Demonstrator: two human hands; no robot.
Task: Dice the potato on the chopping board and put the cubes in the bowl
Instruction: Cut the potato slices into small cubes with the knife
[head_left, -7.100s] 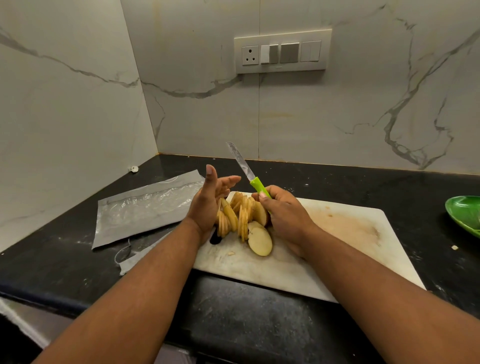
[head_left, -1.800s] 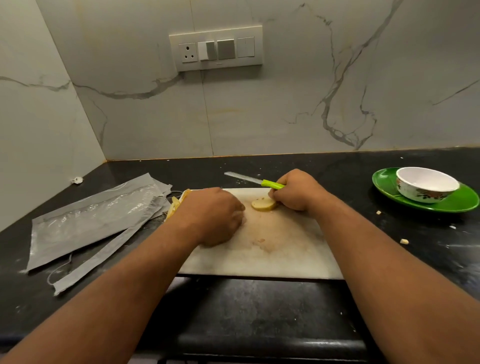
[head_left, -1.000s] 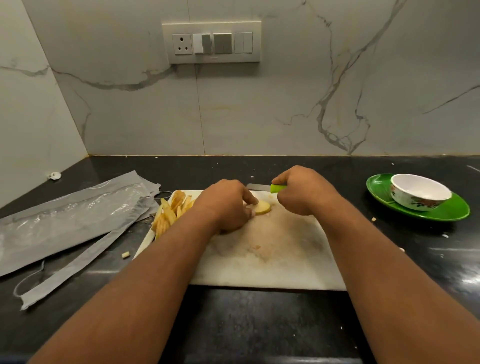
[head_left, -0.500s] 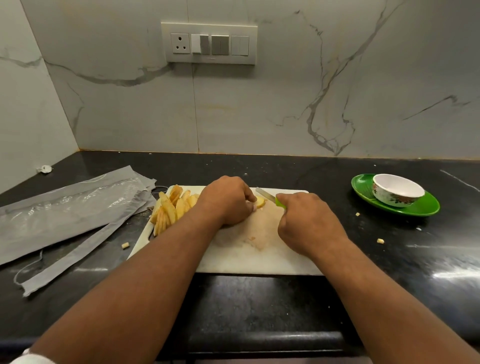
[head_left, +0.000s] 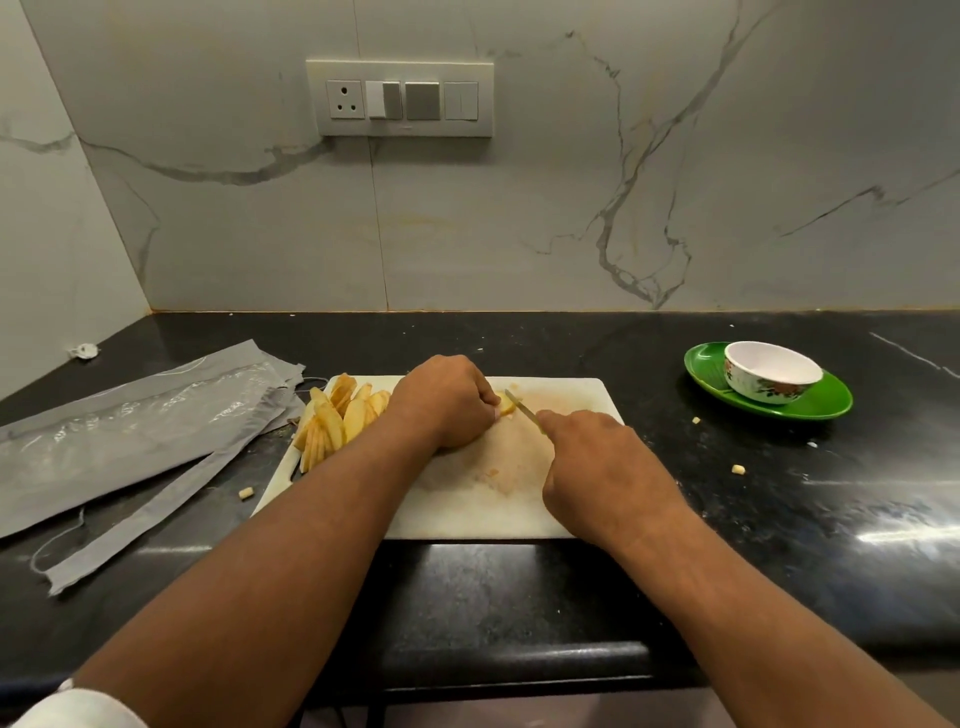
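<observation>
item: potato slice (head_left: 508, 404), on chopping board (head_left: 582, 395) at centre of desk (head_left: 519, 597). left hand (head_left: 444, 408) curled over it, pinning it; right hand (head_left: 597, 462) wrapped round knife (head_left: 521, 406), blade angled toward 11 o'clock onto the slice. remaining potato slices (head_left: 337, 418) fanned at 9 o'clock on the board. bowl (head_left: 771, 371) on green plate (head_left: 826, 402) at 2 o'clock, apparently empty. stray bits on desk. risk: blade sits just beside the left fingertips, so a slip on the thin, wet slice could nick them; cubes may scatter off the board.
</observation>
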